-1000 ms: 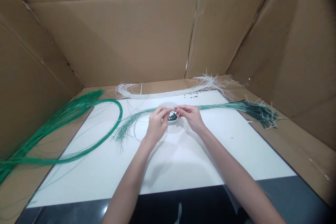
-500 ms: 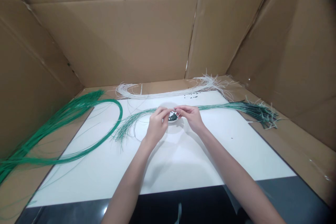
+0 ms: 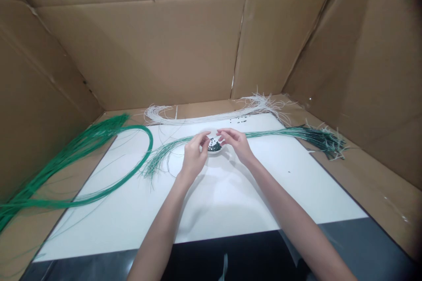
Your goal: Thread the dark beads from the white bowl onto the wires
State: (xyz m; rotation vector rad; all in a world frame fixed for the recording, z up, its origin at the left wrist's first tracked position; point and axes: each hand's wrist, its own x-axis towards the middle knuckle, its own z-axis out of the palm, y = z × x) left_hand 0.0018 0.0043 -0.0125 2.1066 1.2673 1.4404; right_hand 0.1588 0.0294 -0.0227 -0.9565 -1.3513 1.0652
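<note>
A small white dish (image 3: 215,151) of dark green beads sits on the white sheet (image 3: 231,193), and both hands meet over it. My left hand (image 3: 194,154) is at the dish's left rim, thumb and forefinger pinched on a thin pale wire that loops off to the left. My right hand (image 3: 236,142) is at the right rim. Its fingertips are drawn together above the beads, and whatever they hold is too small to see. A bundle of green wires (image 3: 280,132) runs across the sheet behind the hands.
White wires (image 3: 211,117) lie along the sheet's far edge, with a few loose beads (image 3: 240,119) beside them. A large loop of green wire (image 3: 99,140) sprawls to the left. Cardboard walls (image 3: 184,48) close in the back and both sides. A dark table edge (image 3: 250,254) runs in front.
The fingertips, touching over the dish before, have drawn slightly apart. The view has shifted a little; the wires and the dish stay put.
</note>
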